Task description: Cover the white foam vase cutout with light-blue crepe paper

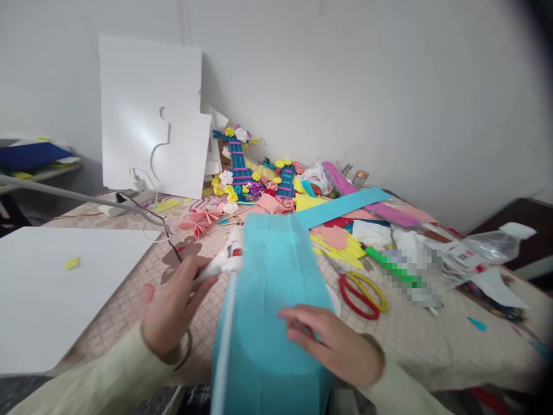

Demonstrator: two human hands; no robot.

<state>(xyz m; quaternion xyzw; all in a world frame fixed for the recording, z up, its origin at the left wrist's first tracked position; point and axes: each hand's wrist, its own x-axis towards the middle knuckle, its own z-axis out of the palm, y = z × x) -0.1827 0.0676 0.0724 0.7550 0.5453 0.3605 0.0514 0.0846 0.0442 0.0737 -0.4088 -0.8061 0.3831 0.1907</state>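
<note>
My left hand [173, 305] is wrapped around a white glue gun [222, 262] with a black cord [173, 245]. From the back of the gun a long white glue stick [227, 340] reaches toward me, along the left side of a light-blue paper sheet [276, 276]. The sheet stretches away from me, creased lengthwise, with a rounded darker outline showing in its lower part. Over the right half of this sheet is my right hand [324, 340], index finger stretched left, the other fingers loosely bent and nothing visible in them. Whether it touches the paper I cannot tell.
Red-and-yellow scissors [363, 295], a green-handled tool [391, 266] and a plastic bottle [492, 248] lie right. A blue strip [345, 207] crosses paper scraps. Flower-decorated pieces [239, 161] stand behind. White boards lean on the wall [138, 115] and lie left [56, 300].
</note>
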